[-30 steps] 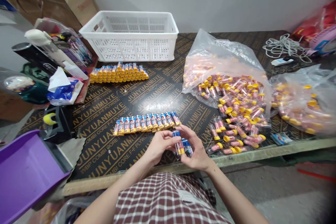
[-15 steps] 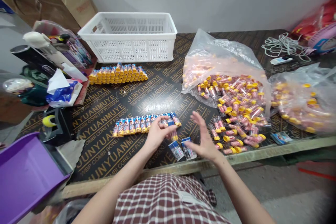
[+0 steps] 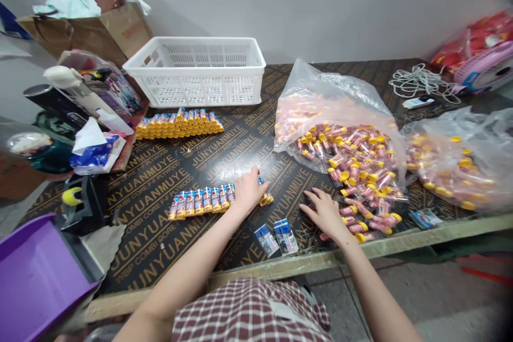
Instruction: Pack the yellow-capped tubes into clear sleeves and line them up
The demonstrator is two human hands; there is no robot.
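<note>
My left hand (image 3: 249,191) lies over the right part of a row of labelled tubes (image 3: 202,201) with yellow caps; its fingers are bent, and what they hold, if anything, is hidden. Fingers apart and empty, my right hand (image 3: 325,215) rests at the left edge of a loose heap of pink tubes (image 3: 363,165), which spills from a clear plastic bag (image 3: 336,96). Between my hands and nearer the table edge lie two small stacks of blue-topped labels (image 3: 266,240) (image 3: 285,236).
Behind the row are stacked tubes (image 3: 180,124) and a white basket (image 3: 200,85). A second bag of tubes (image 3: 460,160) and a label packet (image 3: 425,218) lie right. At left are a tape dispenser (image 3: 82,206) and a purple dustpan (image 3: 44,272).
My left hand has moved up and right onto the row, with the tube it held now out of sight. My right hand has moved right, away from the labels. The view has shifted slightly.
</note>
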